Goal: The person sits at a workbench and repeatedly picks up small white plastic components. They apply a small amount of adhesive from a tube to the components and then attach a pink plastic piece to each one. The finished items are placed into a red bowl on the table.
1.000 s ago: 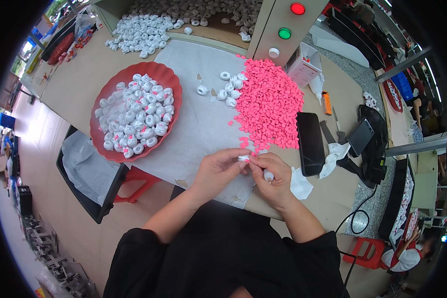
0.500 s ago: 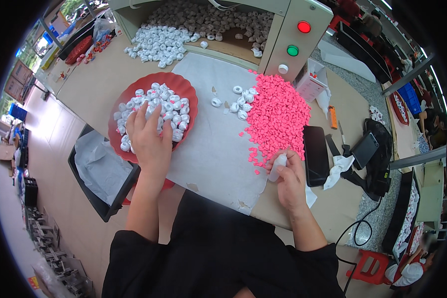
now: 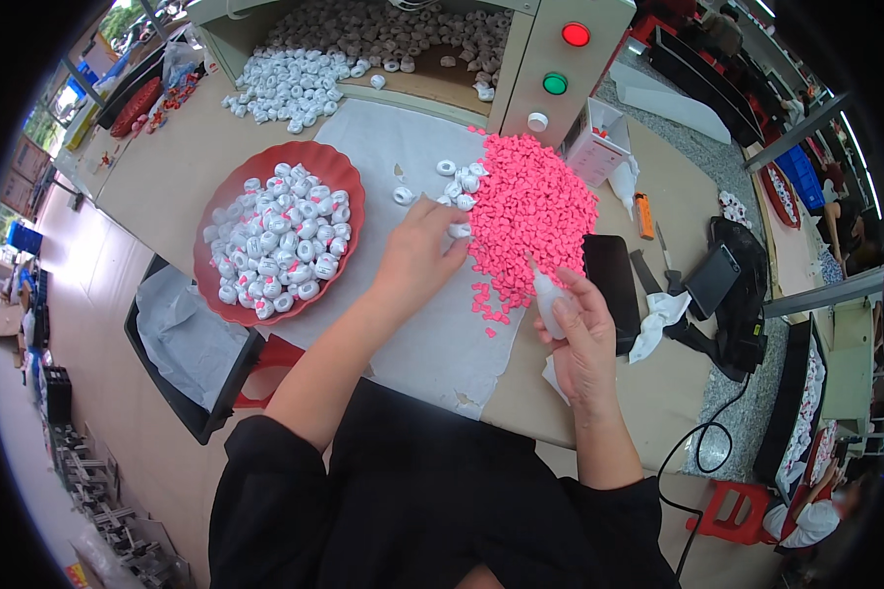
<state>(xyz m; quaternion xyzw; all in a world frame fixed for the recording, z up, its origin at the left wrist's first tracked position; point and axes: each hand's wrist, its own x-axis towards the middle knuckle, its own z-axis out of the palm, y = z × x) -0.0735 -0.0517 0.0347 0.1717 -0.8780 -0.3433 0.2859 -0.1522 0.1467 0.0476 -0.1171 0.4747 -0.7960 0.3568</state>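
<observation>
My left hand (image 3: 417, 257) is at the left edge of the pink heap, fingers pinched on a small white round piece (image 3: 459, 231). A few loose white pieces (image 3: 452, 188) lie just beyond it. The heap of small pink pieces (image 3: 530, 211) spreads between my hands. In my right hand (image 3: 587, 344) is a white squeeze bottle (image 3: 549, 296), its thin tip pointing up toward the pink pieces. To the left sits a red scalloped bowl (image 3: 347, 175), filled with white round pieces (image 3: 275, 236), several with pink bits on them.
A machine (image 3: 555, 59) with red and green buttons stands at the back, white pieces (image 3: 300, 86) spilling from its opening. At right lie a black phone (image 3: 611, 294), an orange lighter (image 3: 644, 216), a knife (image 3: 669, 257) and a tissue (image 3: 660, 324). A black tray (image 3: 201, 417) is at lower left.
My left hand has left the bowl and moved right to the pink heap, with a white piece in its fingers. My right hand has turned the bottle so its tip points up-left.
</observation>
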